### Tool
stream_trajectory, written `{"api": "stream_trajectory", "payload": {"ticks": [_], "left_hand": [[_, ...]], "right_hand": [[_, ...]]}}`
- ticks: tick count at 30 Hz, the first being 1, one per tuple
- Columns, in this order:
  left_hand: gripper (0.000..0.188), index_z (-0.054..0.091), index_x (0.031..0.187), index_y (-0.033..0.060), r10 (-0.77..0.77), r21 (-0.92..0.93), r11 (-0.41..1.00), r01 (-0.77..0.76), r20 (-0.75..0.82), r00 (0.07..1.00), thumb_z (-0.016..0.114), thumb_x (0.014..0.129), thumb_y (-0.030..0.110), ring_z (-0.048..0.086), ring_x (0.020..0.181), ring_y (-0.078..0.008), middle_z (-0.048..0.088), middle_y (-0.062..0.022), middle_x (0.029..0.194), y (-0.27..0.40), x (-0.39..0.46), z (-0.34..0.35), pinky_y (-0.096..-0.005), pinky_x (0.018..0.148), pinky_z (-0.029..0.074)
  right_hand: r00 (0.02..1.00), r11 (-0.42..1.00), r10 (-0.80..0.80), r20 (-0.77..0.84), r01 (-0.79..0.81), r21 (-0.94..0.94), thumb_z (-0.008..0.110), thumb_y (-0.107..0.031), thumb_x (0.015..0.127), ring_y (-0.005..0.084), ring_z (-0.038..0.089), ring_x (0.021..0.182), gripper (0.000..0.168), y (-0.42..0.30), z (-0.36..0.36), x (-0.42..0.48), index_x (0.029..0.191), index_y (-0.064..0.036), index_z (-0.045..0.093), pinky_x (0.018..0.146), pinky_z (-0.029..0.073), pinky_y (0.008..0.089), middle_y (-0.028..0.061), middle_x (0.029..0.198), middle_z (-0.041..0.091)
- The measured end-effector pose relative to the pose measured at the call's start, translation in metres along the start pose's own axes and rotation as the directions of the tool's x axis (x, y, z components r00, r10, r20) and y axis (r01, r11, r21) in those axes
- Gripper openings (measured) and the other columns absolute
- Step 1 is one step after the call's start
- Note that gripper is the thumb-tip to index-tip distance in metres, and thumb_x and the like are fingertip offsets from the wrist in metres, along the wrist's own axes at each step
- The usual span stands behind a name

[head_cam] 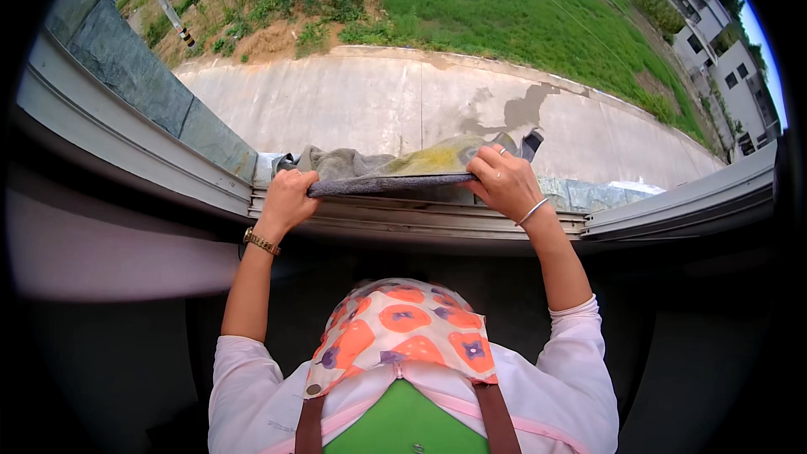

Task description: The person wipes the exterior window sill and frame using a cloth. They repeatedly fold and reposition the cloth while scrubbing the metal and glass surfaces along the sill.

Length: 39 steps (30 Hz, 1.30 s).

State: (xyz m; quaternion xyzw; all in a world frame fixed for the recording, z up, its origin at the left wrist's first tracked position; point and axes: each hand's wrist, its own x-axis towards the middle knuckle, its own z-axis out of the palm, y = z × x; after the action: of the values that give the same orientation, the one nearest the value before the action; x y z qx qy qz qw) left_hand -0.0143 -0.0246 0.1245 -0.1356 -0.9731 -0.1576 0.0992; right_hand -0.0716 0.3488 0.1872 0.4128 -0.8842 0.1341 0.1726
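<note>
A grey fabric mat or thick cloth (391, 184) with a yellow patch on its far face is stretched between my hands at the open window. My left hand (291, 195) grips its left end, fingers curled over the dark edge. On the right, my right hand (504, 180) pinches the other end, thumb beneath. The cloth's near edge runs almost straight between them, just above the window's sill track (403, 214). Its far part bunches up and hangs out over the outer side, where its lower portion is hidden. A dark corner (533, 144) sticks up beyond my right hand.
White window frame rails flank me at left (139, 132) and right (681, 195). A stone-tiled outer wall (132, 69) rises at left. Below outside lie a concrete road (353, 88) with a wet patch, grass (504, 25) and a striped pole (164, 0).
</note>
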Motion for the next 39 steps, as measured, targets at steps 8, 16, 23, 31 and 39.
{"api": "stream_trajectory", "payload": {"ticks": [8,16,23,31,39], "left_hand": [[0.026,0.062,0.089,0.0027,0.022,-0.126,0.992,-0.029,-0.054,0.998,0.059,0.062,0.006,0.057,0.088,-0.029,0.062,-0.0105,0.086,0.048,-0.014,0.081,-0.0404,0.082,0.045],[0.031,0.059,0.094,0.0022,0.034,-0.16,0.987,-0.031,0.016,0.999,0.056,0.064,0.003,0.057,0.086,-0.0338,0.062,-0.0156,0.088,0.077,-0.009,0.083,-0.0418,0.08,0.046],[0.034,0.049,0.101,0.0043,0.027,-0.359,0.934,-0.001,0.065,0.998,0.053,0.068,0.003,0.058,0.083,-0.0364,0.061,-0.0179,0.084,0.11,0.005,0.1,-0.0441,0.076,0.045],[0.027,0.046,0.106,0.0036,-0.261,-0.717,0.587,0.378,0.274,0.926,0.049,0.079,0.008,0.061,0.08,-0.0368,0.06,-0.0199,0.086,0.099,0.009,0.108,-0.0412,0.071,0.047],[0.02,0.049,0.111,0.0058,-0.364,-0.957,-0.288,0.015,0.124,0.923,0.038,0.095,0.008,0.057,0.1,-0.0162,0.059,-0.0066,0.109,0.027,0.119,0.034,-0.0307,0.087,0.046]], "right_hand": [[0.962,0.981,0.191,0.195,-0.192,-0.013,0.074,-0.019,0.063,0.0243,0.057,0.081,0.022,0.012,0.071,-0.099,0.079,-0.01,0.061,0.067,0.048,0.0367,0.0045,0.075,0.056],[0.955,0.953,0.295,-0.016,-0.294,0.07,0.067,-0.014,0.066,0.0269,0.056,0.078,0.017,-0.026,0.102,-0.091,0.079,-0.004,0.061,0.069,0.044,0.0376,0.01,0.075,0.057],[0.93,0.916,0.366,-0.02,-0.357,0.186,0.062,-0.01,0.067,0.0291,0.058,0.078,0.017,-0.054,0.121,-0.06,0.082,-0.003,0.059,0.071,0.045,0.039,0.0133,0.073,0.06],[0.681,0.497,0.703,0.207,-0.677,0.542,0.054,-0.012,0.081,0.0368,0.061,0.077,0.021,-0.068,0.144,-0.027,0.099,-0.002,0.059,0.072,0.049,0.0401,0.0223,0.076,0.062],[0.708,0.25,0.701,0.085,-0.356,0.901,0.056,-0.014,0.09,0.0051,0.05,0.072,0.017,0.005,0.075,0.079,0.092,0.001,0.063,0.065,0.044,0.0228,-0.0014,0.079,0.061]]}}
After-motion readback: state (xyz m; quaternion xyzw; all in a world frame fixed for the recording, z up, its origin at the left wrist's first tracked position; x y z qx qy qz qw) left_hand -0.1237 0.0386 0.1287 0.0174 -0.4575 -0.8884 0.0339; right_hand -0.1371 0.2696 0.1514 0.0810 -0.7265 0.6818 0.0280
